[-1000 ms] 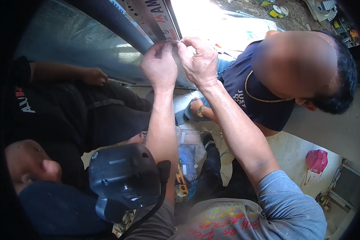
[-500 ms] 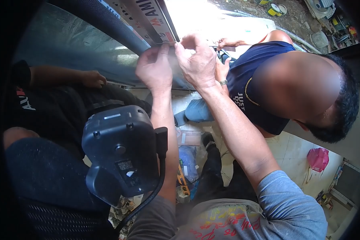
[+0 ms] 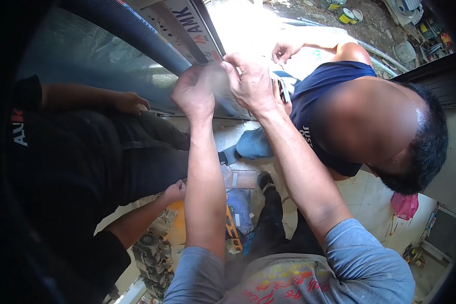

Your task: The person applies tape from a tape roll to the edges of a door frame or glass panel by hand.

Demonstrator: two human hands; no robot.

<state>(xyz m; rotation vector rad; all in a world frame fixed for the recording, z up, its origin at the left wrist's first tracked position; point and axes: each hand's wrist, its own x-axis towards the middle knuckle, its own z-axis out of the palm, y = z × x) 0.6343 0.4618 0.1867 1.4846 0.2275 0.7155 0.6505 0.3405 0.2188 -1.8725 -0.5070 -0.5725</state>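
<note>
Both arms reach up to the lower end of a metal frame profile covered with white film lettered AMK. My left hand is closed, its fingers curled just below the profile's end. Beside it, my right hand has thumb and forefinger bent together close to the same end. A blurred patch between the hands hides the fingertips, so what they pinch cannot be made out. A dark rounded bar runs alongside the profile, next to a grey mesh-like panel.
A co-worker in a navy sleeveless shirt leans in at right; another person in a black shirt is at left. On the floor lie an orange spirit level, a blue plastic bag and a pink bag. Paint buckets stand outside.
The person at left has leaned back, and the black device with a cable is out of view. The co-worker's far hand has lifted away. My hands stay near the profile's end.
</note>
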